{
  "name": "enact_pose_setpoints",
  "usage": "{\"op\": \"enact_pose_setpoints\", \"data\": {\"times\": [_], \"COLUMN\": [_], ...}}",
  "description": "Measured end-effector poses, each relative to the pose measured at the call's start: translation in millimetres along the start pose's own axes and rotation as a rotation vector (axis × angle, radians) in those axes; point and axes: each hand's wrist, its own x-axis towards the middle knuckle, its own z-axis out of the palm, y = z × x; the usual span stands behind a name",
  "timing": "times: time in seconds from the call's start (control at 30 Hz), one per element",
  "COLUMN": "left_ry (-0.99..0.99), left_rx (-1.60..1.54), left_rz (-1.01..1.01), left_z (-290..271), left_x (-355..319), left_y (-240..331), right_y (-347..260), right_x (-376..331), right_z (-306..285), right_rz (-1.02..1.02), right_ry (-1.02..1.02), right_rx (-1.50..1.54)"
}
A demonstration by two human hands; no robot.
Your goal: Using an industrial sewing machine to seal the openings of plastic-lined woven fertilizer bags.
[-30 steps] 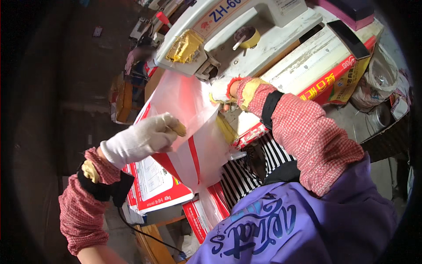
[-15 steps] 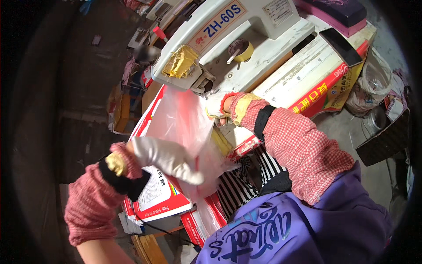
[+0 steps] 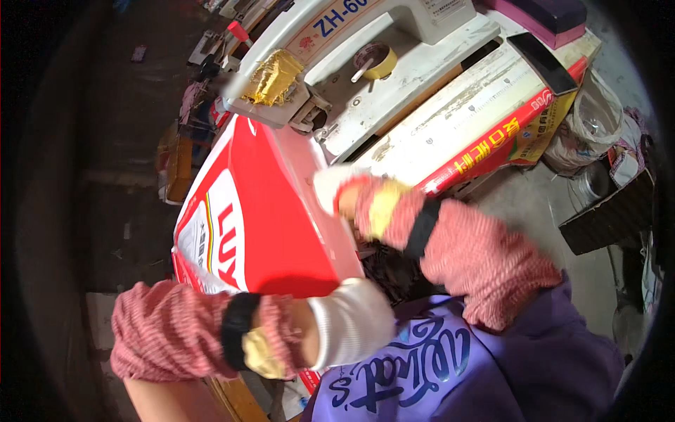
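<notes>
A red and white printed sack [image 3: 281, 211] lies spread out under the head of a large grey sewing machine [image 3: 274, 98], with a clear plastic layer along its right edge. At that edge, just below the machine's needle area, my right hand [image 3: 336, 188] in a white glove is closed on the sack, slightly blurred. My left hand [image 3: 355, 320], also in a white glove, is bent at the sack's near corner. Its fingers are turned away and hidden, so its grip does not show.
A roll of yellow tape [image 3: 380, 62] sits on the machine bed. To the right, a dark phone [image 3: 541, 63] lies on a worn white surface with red printed edging. Beyond it are a whitish plastic bag [image 3: 587, 123] and a dark carton [image 3: 608, 211]. A wooden piece [image 3: 235, 401] stands at the lower left.
The sack's red face now lies spread where loose clear plastic and white packaging showed. My left hand has moved right and down to the near corner. My right hand has shifted slightly left and down.
</notes>
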Motion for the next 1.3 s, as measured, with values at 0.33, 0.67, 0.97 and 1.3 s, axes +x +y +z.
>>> {"op": "enact_pose_setpoints", "data": {"times": [0.33,0.67,0.97,1.3], "left_ry": [0.471,-0.123,0.008,-0.272], "left_rx": [0.034,0.03,0.002,-0.196], "left_rz": [-0.175,-0.298,-0.213,-0.433], "left_z": [-13.9,-16.6,12.0,-10.9], "left_x": [-54.8,-65.5,-50.3,-102.9], "left_y": [-32.9,-53.1,-78.5,-45.9], "right_y": [-19.4,-24.6,-11.9,-11.1], "right_x": [-52.0,44.0,54.4,52.5], "right_z": [24.1,33.4,57.2,54.5], "right_rz": [0.378,0.273,0.211,0.344], "right_ry": [0.104,0.416,0.591,0.7], "right_rx": [0.016,-0.367,-0.421,-0.372]}}
